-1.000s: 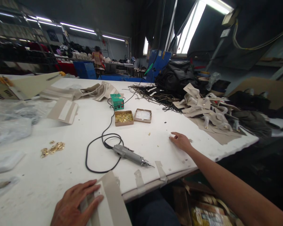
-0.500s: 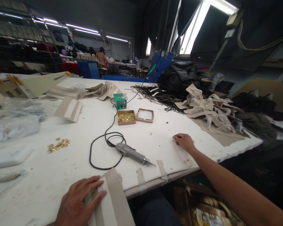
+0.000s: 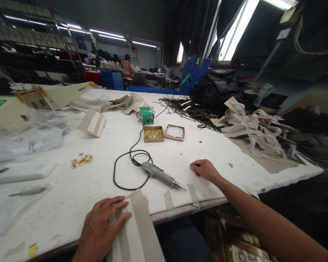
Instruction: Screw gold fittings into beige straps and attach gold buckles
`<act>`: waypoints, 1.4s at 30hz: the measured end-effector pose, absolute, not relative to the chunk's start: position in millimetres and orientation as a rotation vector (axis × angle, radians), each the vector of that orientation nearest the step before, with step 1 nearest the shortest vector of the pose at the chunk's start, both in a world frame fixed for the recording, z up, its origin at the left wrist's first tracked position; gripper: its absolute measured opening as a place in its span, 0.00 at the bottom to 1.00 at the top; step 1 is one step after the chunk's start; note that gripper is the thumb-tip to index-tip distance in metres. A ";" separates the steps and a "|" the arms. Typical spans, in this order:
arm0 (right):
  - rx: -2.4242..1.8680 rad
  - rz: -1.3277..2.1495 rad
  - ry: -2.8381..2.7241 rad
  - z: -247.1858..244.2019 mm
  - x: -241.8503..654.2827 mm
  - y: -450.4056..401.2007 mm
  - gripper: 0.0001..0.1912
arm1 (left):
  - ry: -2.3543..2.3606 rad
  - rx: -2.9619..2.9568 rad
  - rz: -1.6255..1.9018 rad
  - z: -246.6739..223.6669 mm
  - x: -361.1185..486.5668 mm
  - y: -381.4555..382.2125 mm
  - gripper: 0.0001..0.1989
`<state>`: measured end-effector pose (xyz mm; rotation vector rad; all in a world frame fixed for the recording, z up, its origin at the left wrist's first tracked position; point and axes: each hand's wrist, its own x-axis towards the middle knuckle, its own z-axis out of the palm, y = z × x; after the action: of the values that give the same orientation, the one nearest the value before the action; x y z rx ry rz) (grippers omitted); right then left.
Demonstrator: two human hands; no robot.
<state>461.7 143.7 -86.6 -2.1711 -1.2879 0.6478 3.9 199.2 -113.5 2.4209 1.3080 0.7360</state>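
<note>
- The fingers (image 3: 194,163) of the right hand (image 3: 205,170) are curled close together over the white table (image 3: 215,149); from here I cannot tell whether the tips meet or pinch anything small.
- On my left side, the left hand (image 3: 100,223) lies over a beige panel (image 3: 144,222), thumb and forefinger a little apart on its pale strip; I cannot see whether the hidden fingers grip it.
- That panel sits at the near table edge, left of the right fingers and closer to the body, its long axis running forward and slightly left.
- Between the panel and the right hand I have the grey driver (image 3: 162,175), body slanting so its bit points right and toward the near edge. The right hand is nearer the bit, apart from it.
- Two tiny gold pieces (image 3: 181,153) lie just beyond and left of the right fingertips.
- I read the right forearm as reaching in from the lower right corner, extended forward and left; the left hand enters from the bottom edge, fingers angled forward and right.
</note>
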 end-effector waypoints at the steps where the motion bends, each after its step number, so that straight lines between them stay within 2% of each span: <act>1: -2.178 0.653 -1.295 -86.0 462.1 144.5 0.14 | 1.312 2.417 0.741 -113.0 4.1 198.7 0.16; 21: -2.286 0.314 -1.421 -97.0 462.2 147.2 0.07 | 1.310 2.362 0.752 -108.6 6.5 194.5 0.14; 27: -2.301 0.174 -1.596 -93.5 449.8 137.5 0.11 | 1.323 2.374 0.747 -106.6 7.2 192.9 0.14; 37: -2.329 0.309 -1.748 -86.9 474.1 148.8 0.09 | 1.342 2.335 0.719 -101.3 10.0 187.9 0.12; 42: -2.356 0.225 -1.902 -87.5 474.6 151.9 0.10 | 1.345 2.272 0.687 -87.0 14.4 178.9 0.11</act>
<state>474.6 151.9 -87.5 -2.3555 -1.9022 0.2253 14.4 178.9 -87.0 2.2721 1.3451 0.6867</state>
